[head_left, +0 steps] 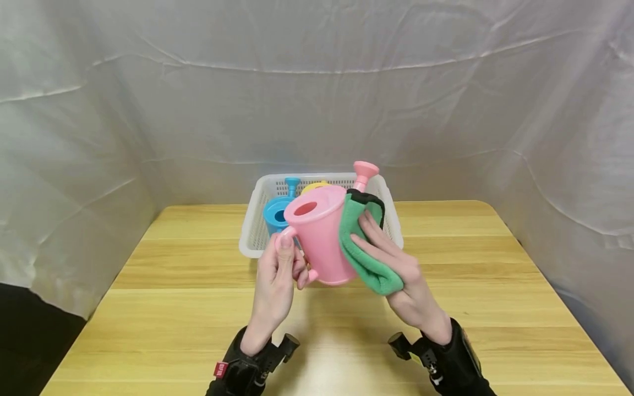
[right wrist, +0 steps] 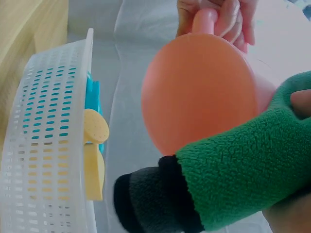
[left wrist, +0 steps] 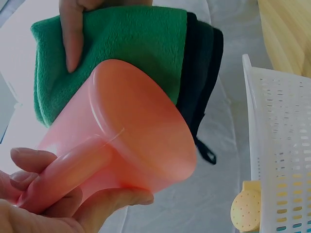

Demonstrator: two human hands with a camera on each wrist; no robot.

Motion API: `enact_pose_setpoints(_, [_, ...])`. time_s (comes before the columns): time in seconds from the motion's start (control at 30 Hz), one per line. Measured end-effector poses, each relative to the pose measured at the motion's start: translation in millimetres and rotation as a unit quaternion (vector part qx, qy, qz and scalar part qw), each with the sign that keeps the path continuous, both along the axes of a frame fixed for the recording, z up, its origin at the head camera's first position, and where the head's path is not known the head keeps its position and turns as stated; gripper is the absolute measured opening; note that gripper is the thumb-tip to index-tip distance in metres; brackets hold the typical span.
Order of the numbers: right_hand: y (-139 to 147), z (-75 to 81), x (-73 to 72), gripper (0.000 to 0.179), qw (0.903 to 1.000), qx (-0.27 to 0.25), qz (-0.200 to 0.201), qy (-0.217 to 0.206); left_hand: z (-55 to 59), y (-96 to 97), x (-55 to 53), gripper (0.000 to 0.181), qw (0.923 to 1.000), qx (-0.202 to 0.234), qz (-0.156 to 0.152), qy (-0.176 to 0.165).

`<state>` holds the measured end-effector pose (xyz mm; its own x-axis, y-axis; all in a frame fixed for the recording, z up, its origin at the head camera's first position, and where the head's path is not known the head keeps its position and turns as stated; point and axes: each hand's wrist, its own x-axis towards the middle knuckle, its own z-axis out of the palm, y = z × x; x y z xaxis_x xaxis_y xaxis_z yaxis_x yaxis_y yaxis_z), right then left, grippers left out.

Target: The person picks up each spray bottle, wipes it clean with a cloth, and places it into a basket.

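Observation:
My left hand (head_left: pixel 276 278) grips the handle of a pink watering can (head_left: pixel 322 242), which is held up off the table. The can's round flat base (right wrist: pixel 199 92) shows in the right wrist view. A folded green cloth (left wrist: pixel 131 39) with a black edge and a small loop lies against the can's side, below the spout. My right hand (head_left: pixel 403 272) holds this cloth to the can, its fingers spread over the outer face. The head view hides the right thumb.
Behind the can stands a white perforated basket (head_left: pixel 252 231) on the wooden table (head_left: pixel 188 308). Inside it are a blue watering can (head_left: pixel 274 212) and a yellow item (head_left: pixel 317 185), mostly hidden. Grey fabric (head_left: pixel 317 121) hangs at the back and sides.

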<state>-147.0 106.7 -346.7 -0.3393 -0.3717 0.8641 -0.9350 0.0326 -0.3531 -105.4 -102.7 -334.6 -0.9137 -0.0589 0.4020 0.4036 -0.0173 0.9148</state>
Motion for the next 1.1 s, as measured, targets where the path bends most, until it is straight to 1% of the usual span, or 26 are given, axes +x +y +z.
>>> enact_pose_setpoints(0.1, [4, 1.4, -0.2, 0.066, 0.9998, -0.005, 0.001, -0.021, -0.2, 0.3, -0.2, 0.032, 1.0, -0.002, -0.002, -0.001])
enact_pose_setpoints(0.2, [5, 3.0, 0.7, 0.065, 0.9989, -0.019, -0.005, -0.042, -1.1, 2.8, 0.4, 0.031, 0.9998, -0.015, -0.011, -0.003])
enact_pose_setpoints(0.3, [3, 4.2, 2.2, 0.065, 0.9984, -0.034, -0.012, -0.042, -2.0, 6.4, 1.4, 0.029, 0.9993, -0.033, -0.02, -0.005])
enact_pose_setpoints(0.4, [-1, 3.6, 2.9, 0.062, 0.9991, -0.036, -0.014, -0.016, -2.3, 7.8, 2.2, 0.028, 0.9991, -0.038, -0.02, -0.004])
enact_pose_setpoints(0.57, [-6, 2.2, 2.3, 0.04, 0.9984, -0.018, -0.009, 0.052, -2.4, 5.4, 1.1, 0.031, 0.9994, -0.033, -0.01, 0.01])
enact_pose_setpoints(0.6, [-6, 2.1, 2.1, 0.038, 0.9979, -0.016, -0.009, 0.062, -2.3, 4.6, 0.8, 0.031, 0.9994, -0.033, -0.007, 0.012])
enact_pose_setpoints(0.67, [-6, 1.5, 1.9, 0.037, 0.9974, -0.011, -0.011, 0.07, -2.0, 2.8, 0.3, 0.031, 0.9994, -0.03, -0.004, 0.016])
enact_pose_setpoints(0.77, [-5, 0.7, 2.2, 0.04, 0.9983, -0.011, -0.01, 0.056, -1.6, 1.2, -0.3, 0.031, 0.9994, -0.028, 0.002, 0.022])
enact_pose_setpoints(0.93, [-3, 0.2, 3.4, 0.064, 0.9995, -0.021, -0.024, -0.001, -2.4, 2.4, -0.5, 0.031, 0.9991, -0.028, 0.0, 0.032])
enact_pose_setpoints(0.97, [-3, 0.3, 3.6, 0.065, 0.9993, -0.024, -0.028, -0.008, -2.8, 2.9, -0.4, 0.031, 0.999, -0.029, -0.003, 0.034])
enact_pose_setpoints(1.03, [-4, 0.4, 4.2, 0.066, 0.999, -0.027, -0.035, -0.006, -3.4, 3.9, -0.3, 0.03, 0.9989, -0.031, -0.008, 0.036])
enact_pose_setpoints(1.1, [-6, 0.5, 5.0, 0.066, 0.9988, -0.023, -0.042, 0.009, -3.8, 4.2, -0.1, 0.03, 0.9986, -0.035, -0.012, 0.038])
